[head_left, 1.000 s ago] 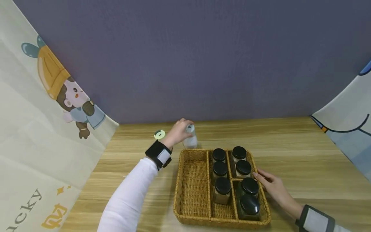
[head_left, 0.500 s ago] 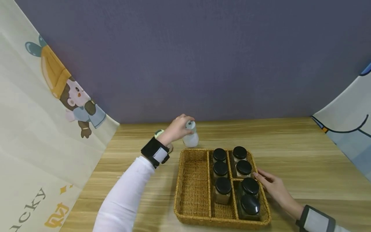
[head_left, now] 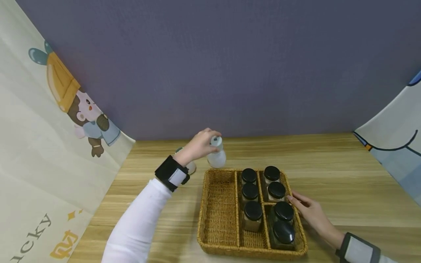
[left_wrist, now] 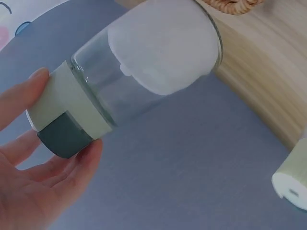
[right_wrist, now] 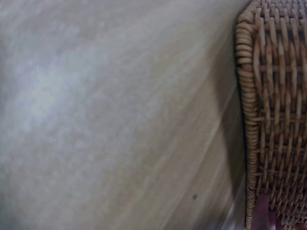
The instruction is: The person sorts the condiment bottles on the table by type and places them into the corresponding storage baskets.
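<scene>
My left hand (head_left: pixel 200 145) grips a clear glass shaker jar (head_left: pixel 217 159) by its pale green cap, beyond the basket's back left corner. In the left wrist view, thumb and fingers hold the cap, which has a dark green patch, and the shaker jar (left_wrist: pixel 163 48) contains white powder. A second jar (head_left: pixel 190 167) is mostly hidden behind my left wrist; its pale cap (left_wrist: pixel 293 179) shows at the left wrist view's right edge. My right hand (head_left: pixel 312 212) touches the right rim of the wicker basket (head_left: pixel 201 219). A fingertip (right_wrist: pixel 261 213) lies against its woven wall in the right wrist view.
Several black-lidded jars (head_left: pixel 253 211) stand in the basket's middle and right compartments. The left compartment (head_left: pixel 221 215) shows a bare woven floor. The basket sits on a wood-grain table (head_left: pixel 342 171), with a dark blue-grey panel (head_left: pixel 230 73) behind and printed curtains (head_left: pixel 39 146) at the sides.
My left hand has shifted slightly up in the head view with the shaker jar in its grip, and the left forearm has moved left. My right hand and the basket stay put.
</scene>
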